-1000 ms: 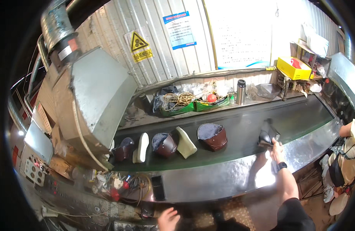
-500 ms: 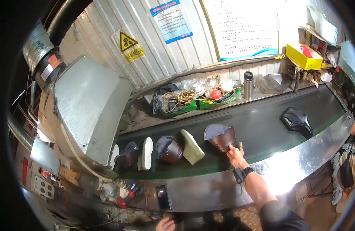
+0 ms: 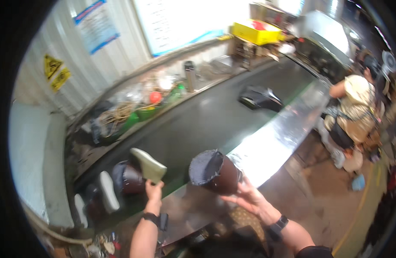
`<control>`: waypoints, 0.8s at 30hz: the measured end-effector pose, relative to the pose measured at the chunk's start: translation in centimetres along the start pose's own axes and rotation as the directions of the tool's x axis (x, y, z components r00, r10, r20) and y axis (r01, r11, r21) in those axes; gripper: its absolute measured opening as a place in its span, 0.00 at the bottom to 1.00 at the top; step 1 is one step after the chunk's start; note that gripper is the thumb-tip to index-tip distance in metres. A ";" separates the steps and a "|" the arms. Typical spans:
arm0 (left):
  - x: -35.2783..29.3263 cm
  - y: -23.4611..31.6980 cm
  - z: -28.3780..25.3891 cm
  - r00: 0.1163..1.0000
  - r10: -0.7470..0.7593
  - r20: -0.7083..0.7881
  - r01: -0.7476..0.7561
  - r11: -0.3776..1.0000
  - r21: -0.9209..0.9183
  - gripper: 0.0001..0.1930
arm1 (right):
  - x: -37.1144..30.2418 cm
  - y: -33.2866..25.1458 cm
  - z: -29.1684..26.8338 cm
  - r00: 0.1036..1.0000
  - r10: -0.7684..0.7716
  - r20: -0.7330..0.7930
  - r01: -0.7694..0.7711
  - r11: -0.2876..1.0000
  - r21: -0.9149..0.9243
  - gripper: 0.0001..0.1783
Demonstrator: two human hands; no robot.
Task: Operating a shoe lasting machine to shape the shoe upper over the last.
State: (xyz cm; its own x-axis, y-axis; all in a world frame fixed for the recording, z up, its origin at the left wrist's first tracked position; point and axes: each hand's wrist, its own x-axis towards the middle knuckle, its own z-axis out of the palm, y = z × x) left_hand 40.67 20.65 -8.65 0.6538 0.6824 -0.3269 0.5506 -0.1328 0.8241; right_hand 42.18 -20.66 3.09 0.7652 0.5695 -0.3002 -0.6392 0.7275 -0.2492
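My right hand (image 3: pixel 248 198) grips a dark brown shoe upper (image 3: pixel 224 178) with grey lining, raised over the metal edge of the belt table. My left hand (image 3: pixel 154 193) closes around one end of a cream shoe sole (image 3: pixel 149 165), which stands tilted above the dark belt. Left of it, another brown upper (image 3: pixel 132 179) with grey lining rests on the belt. Farther left lie a second pale sole (image 3: pixel 108 191), a blurred dark upper (image 3: pixel 93 198) and one more pale sole (image 3: pixel 80 210). Motion smears much of the picture.
A black shoe piece (image 3: pixel 260 99) lies farther right on the belt (image 3: pixel 198 124). Behind it are a steel flask (image 3: pixel 190 76), green trays (image 3: pixel 144 113) with cord and a red ball, and a yellow box (image 3: pixel 257 32). A co-worker (image 3: pixel 355 107) sits at the right.
My right hand has lifted the brown upper off the belt toward me. My left hand has come up from the lower edge and taken hold of the cream sole. The view has swung right.
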 end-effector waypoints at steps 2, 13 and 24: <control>2.8 1.9 4.2 0.982 -0.014 -0.187 0.001 0.998 -0.069 0.50 | -4.8 0.0 0.1 0.991 -0.055 -0.124 0.061 0.997 0.048 0.50; 2.2 5.1 6.9 0.922 -0.166 -0.350 0.275 0.916 0.291 0.56 | -12.8 0.5 -0.4 0.923 -0.348 -0.162 0.344 0.937 -0.054 0.38; -16.1 3.2 -5.3 0.525 0.790 0.315 -0.712 0.205 0.671 0.29 | -7.1 -0.3 0.0 0.975 -0.216 0.058 0.213 0.975 0.058 0.24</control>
State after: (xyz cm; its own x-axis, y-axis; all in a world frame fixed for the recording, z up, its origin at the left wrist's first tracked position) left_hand 29.13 13.06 1.66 0.9423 0.0266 0.3338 -0.0044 -0.9958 0.0917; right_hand 36.89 -24.91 5.35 0.8884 0.4202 -0.1848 -0.4562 0.8530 -0.2536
